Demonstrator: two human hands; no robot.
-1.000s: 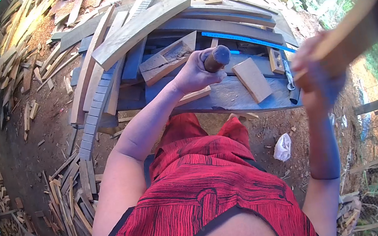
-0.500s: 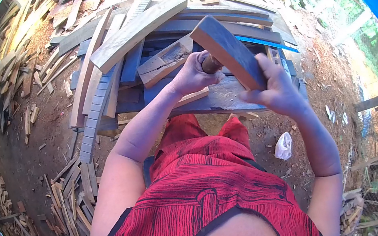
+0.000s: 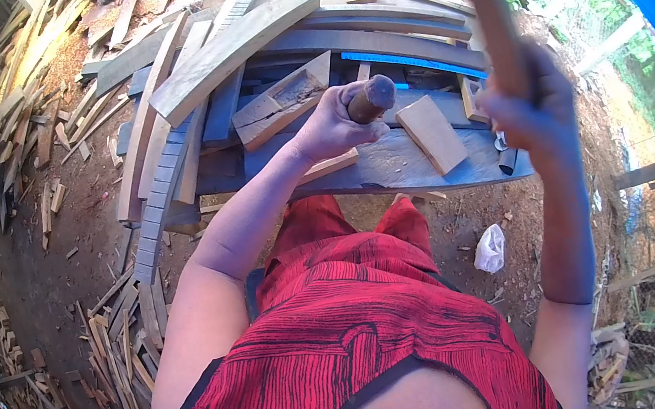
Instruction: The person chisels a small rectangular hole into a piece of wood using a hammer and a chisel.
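My left hand [image 3: 328,131] is closed around the thick round wooden handle of a chisel [image 3: 372,99], its battered dark end pointing up. The chisel's blade is hidden below the hand. Raised at the right, my right hand [image 3: 536,113] grips a long wooden block [image 3: 487,0] by its lower end; both are smeared by motion. Under the hands is a dark plank bench [image 3: 391,172] with wood chips on it. A pale wooden piece [image 3: 431,135] lies there to the right of my left hand, and a chipped, notched piece [image 3: 284,101] lies beyond it.
Long boards [image 3: 234,57] are stacked across the bench's back and left. A blue strip [image 3: 408,63] lies among them. Near the bench's right end is a small dark cylinder [image 3: 508,157]. Scrap wood [image 3: 120,360] covers the ground at left; a white plastic bag [image 3: 489,250] lies at right.
My right hand has swung up and to the right with the wooden block, away from the chisel. That uncovers the pale piece on the bench. My left hand keeps its place.
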